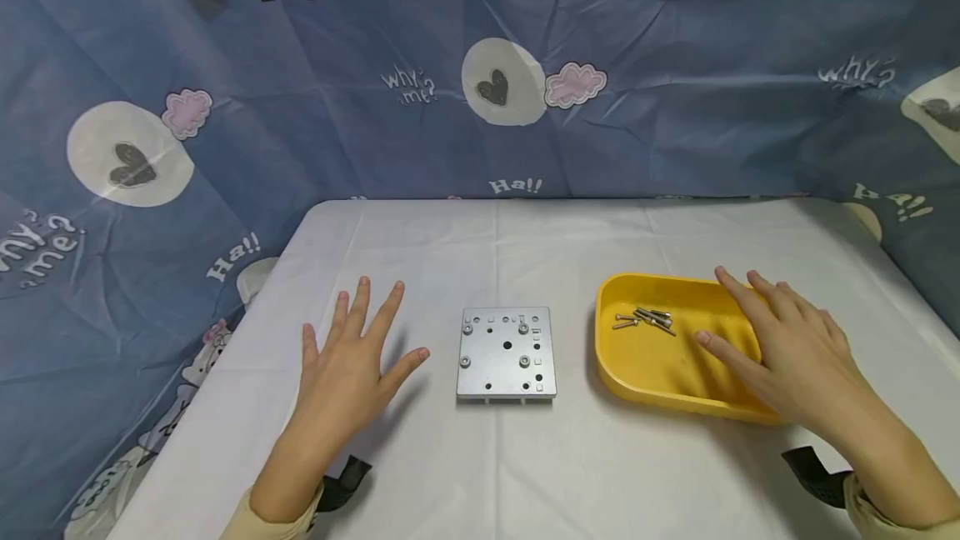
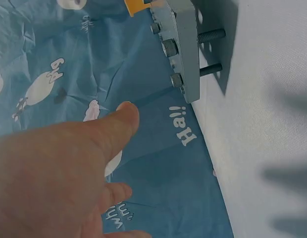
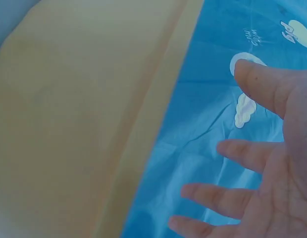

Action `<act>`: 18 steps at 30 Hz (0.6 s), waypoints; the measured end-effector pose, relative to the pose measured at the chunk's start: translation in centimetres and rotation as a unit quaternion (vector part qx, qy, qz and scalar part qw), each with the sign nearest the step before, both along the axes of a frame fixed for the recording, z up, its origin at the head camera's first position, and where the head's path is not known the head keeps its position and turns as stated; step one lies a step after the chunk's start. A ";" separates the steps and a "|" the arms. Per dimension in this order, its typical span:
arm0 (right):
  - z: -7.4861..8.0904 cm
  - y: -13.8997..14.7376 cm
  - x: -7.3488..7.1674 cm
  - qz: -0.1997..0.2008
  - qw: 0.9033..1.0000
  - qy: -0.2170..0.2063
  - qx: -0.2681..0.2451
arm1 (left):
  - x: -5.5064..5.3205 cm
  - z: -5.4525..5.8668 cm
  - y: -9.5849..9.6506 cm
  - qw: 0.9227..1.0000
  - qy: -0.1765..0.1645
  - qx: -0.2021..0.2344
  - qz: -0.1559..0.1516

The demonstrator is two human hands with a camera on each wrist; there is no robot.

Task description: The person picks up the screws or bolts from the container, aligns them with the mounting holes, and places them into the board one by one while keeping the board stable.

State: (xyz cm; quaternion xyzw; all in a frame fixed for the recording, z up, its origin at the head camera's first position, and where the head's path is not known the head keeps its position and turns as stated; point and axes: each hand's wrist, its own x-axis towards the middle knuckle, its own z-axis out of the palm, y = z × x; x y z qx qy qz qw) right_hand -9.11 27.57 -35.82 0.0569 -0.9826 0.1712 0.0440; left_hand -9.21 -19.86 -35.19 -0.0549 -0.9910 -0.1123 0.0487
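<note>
A silver metal plate (image 1: pixel 487 373) with drilled holes sits on the white table between my hands. Several socket-head screws (image 1: pixel 524 362) stand in it, and in the left wrist view threaded shanks (image 2: pixel 212 35) stick out beneath the plate. My left hand (image 1: pixel 347 373), fingers spread, hovers to the left of the plate and holds nothing. Over the right part of a yellow tray (image 1: pixel 637 382) my right hand (image 1: pixel 798 357) hangs with spread fingers, also holding nothing. Several loose screws (image 1: pixel 654 318) lie in a small heap toward the tray's left side.
A white cloth (image 1: pixel 420 248) covers the table. Behind it and down the left side hangs a blue printed curtain (image 1: pixel 420 140). Each wrist has a black strap, the left strap (image 1: pixel 343 482) and the right strap (image 1: pixel 816 477).
</note>
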 end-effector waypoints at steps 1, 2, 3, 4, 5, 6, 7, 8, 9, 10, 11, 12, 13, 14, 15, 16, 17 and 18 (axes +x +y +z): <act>0.1 0.0 -0.1 0.006 1.000 0.007 0.003 | 0.0 0.0 0.0 1.000 -0.002 0.004 -0.001; 0.1 0.1 -0.2 0.010 1.000 0.010 0.007 | 0.0 0.0 0.0 1.000 -0.003 0.007 -0.003; 0.2 0.1 -0.2 0.015 1.000 0.014 0.012 | 0.1 0.0 0.0 1.000 -0.006 0.010 -0.005; 0.3 0.2 -0.3 0.020 1.000 0.016 0.017 | 0.1 0.0 0.0 1.000 -0.008 0.013 -0.008; 0.5 0.2 -0.4 0.024 0.999 0.017 0.022 | 0.1 0.0 0.1 1.000 -0.011 0.017 -0.011; 0.7 0.3 -0.6 0.028 0.999 0.014 0.025 | 0.0 0.0 0.1 1.000 -0.012 0.020 -0.014; 0.9 0.4 -0.7 0.031 0.999 0.006 0.027 | 0.0 0.0 0.1 0.999 -0.014 0.026 -0.019; 1.2 0.5 -0.9 0.034 0.999 -0.003 0.029 | 0.0 -0.1 0.1 0.999 -0.016 0.032 -0.025; 1.4 0.6 -1.0 0.037 0.999 -0.013 0.028 | 0.0 -0.1 0.1 0.999 -0.018 0.039 -0.032; 1.6 0.7 -1.2 0.039 0.999 -0.025 0.027 | 0.0 -0.1 0.1 0.998 -0.018 0.045 -0.040; 1.9 0.8 -1.4 0.042 0.998 -0.036 0.025 | -0.1 -0.2 0.2 0.997 -0.018 0.051 -0.047; 2.1 0.9 -1.6 0.045 0.998 -0.044 0.023 | -0.1 -0.2 0.2 0.997 -0.018 0.055 -0.056; 2.3 1.0 -1.8 0.048 0.997 -0.051 0.020 | -0.2 -0.2 0.2 0.996 -0.019 0.059 -0.064; 2.4 1.1 -2.0 0.053 0.997 -0.055 0.017 | -0.3 -0.3 0.2 0.995 -0.019 0.062 -0.071; 2.5 1.2 -2.2 0.058 0.997 -0.057 0.013 | -0.4 -0.3 0.2 0.995 -0.020 0.064 -0.077; 2.6 1.2 -2.4 0.064 0.996 -0.057 0.009 | -0.5 -0.4 0.2 0.994 -0.021 0.067 -0.084; 2.7 1.2 -2.7 0.071 0.996 -0.056 0.005 | -0.6 -0.5 0.2 0.993 -0.023 0.070 -0.090; 2.8 1.1 -2.9 0.078 0.995 -0.056 0.002 | -0.7 -0.5 0.3 0.992 -0.026 0.074 -0.096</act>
